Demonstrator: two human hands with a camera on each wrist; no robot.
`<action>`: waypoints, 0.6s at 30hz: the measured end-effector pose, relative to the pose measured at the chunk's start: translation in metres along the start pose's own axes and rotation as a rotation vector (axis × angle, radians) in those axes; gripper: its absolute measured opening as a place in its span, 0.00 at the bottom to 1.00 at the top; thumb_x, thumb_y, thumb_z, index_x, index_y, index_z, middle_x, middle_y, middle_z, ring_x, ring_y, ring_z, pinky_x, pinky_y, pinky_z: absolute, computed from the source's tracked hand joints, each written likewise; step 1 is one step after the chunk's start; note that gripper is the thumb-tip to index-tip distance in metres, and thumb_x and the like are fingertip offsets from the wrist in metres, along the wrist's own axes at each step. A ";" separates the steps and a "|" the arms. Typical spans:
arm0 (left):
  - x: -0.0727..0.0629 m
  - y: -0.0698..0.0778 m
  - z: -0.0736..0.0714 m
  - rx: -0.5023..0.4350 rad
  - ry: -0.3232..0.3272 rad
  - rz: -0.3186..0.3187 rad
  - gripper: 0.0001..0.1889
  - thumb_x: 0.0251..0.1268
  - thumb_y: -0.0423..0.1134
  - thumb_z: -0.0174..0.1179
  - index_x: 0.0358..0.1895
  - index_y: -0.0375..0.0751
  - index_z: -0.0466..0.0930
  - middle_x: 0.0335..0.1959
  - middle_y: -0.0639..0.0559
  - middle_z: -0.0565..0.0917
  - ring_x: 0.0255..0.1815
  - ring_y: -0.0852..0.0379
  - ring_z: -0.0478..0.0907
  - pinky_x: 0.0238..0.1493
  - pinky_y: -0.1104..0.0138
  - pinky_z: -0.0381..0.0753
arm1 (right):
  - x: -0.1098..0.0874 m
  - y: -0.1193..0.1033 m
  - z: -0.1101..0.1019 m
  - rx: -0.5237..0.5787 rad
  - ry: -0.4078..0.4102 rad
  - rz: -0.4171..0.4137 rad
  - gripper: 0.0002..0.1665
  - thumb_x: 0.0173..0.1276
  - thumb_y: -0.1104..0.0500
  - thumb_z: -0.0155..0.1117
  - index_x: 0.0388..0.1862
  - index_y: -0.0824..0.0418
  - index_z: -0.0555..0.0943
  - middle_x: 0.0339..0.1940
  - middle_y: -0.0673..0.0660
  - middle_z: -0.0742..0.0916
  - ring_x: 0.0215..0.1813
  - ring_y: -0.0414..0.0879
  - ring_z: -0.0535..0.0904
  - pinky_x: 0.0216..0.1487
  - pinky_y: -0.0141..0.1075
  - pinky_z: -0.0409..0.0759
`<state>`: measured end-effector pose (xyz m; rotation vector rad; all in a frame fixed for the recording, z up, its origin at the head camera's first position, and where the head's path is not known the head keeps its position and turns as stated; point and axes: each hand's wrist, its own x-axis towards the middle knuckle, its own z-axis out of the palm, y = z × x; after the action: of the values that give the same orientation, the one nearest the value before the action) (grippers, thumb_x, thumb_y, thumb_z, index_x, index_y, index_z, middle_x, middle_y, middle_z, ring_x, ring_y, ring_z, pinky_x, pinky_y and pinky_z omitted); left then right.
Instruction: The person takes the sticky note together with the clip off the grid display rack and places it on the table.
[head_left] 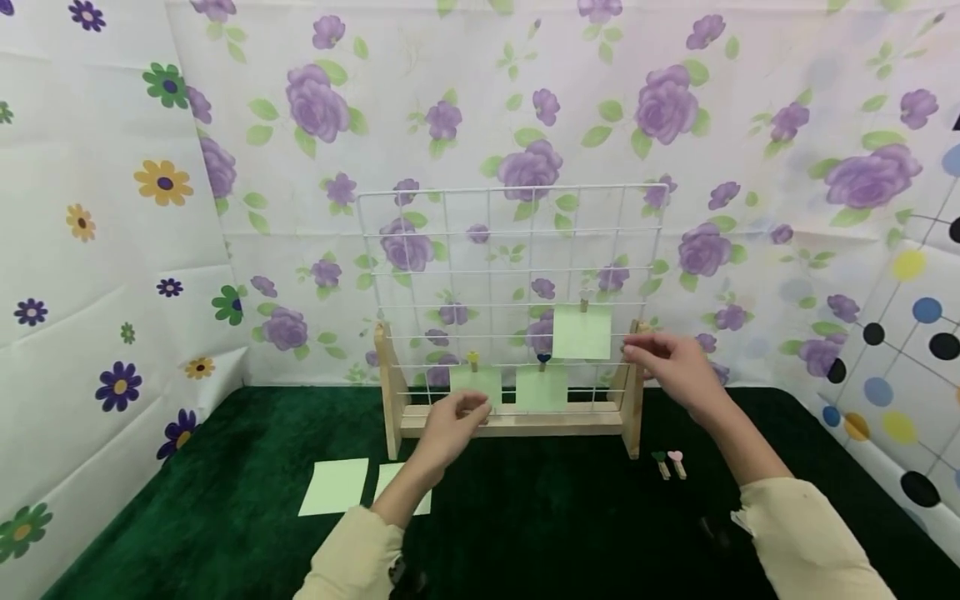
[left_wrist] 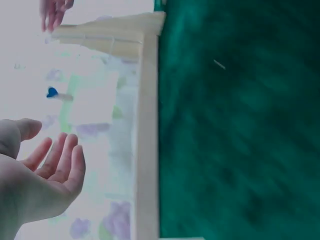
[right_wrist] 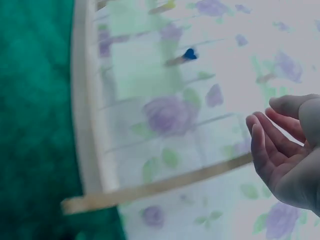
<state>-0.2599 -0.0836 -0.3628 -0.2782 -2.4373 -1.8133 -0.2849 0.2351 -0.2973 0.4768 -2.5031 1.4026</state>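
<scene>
A white wire grid (head_left: 487, 191) stands upright in a wooden stand (head_left: 540, 427). Clothespins hold three pale green paper squares on it: a higher square (head_left: 582, 333) on the right, a lower middle square (head_left: 542, 392) under a dark blue heart clothespin (left_wrist: 53, 93), and a lower left square (head_left: 476, 380) under a yellow heart clothespin (head_left: 473, 359). My left hand (head_left: 450, 429), empty with fingers loosely bent, is in front of the lower left square and partly covers it. Beside the stand's right post, my right hand (head_left: 678, 367) is raised, fingers loosely bent, holding nothing visible.
Two loose pale green squares, one at the left (head_left: 334, 487) and one partly behind my left forearm (head_left: 387, 478), lie on the dark green cloth (head_left: 540, 517). Right of the stand lie a green heart clothespin (head_left: 661, 463) and a pink heart clothespin (head_left: 677, 463). Flowered sheeting (head_left: 465, 75) hangs behind.
</scene>
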 end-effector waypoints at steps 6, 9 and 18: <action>0.018 0.028 0.022 -0.067 -0.001 0.071 0.16 0.72 0.36 0.55 0.57 0.30 0.75 0.50 0.40 0.80 0.51 0.44 0.79 0.47 0.57 0.80 | 0.019 -0.030 -0.002 0.033 0.051 -0.052 0.26 0.74 0.49 0.57 0.57 0.69 0.78 0.50 0.66 0.84 0.44 0.38 0.81 0.38 0.33 0.82; 0.025 0.039 0.031 -0.059 0.029 0.093 0.17 0.71 0.36 0.55 0.58 0.32 0.75 0.53 0.43 0.80 0.52 0.48 0.78 0.48 0.60 0.80 | 0.025 -0.041 -0.003 0.033 0.069 -0.074 0.25 0.73 0.49 0.58 0.57 0.69 0.78 0.51 0.66 0.84 0.45 0.41 0.81 0.38 0.33 0.82; 0.045 0.061 0.048 -0.088 0.167 0.129 0.15 0.69 0.32 0.54 0.57 0.35 0.77 0.52 0.46 0.82 0.53 0.50 0.78 0.52 0.61 0.77 | 0.041 -0.052 0.005 0.046 0.056 -0.081 0.25 0.74 0.53 0.58 0.62 0.69 0.75 0.58 0.65 0.80 0.57 0.56 0.78 0.42 0.33 0.82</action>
<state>-0.2897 -0.0163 -0.3114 -0.2719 -2.1804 -1.8137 -0.3027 0.1989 -0.2444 0.5338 -2.3852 1.4253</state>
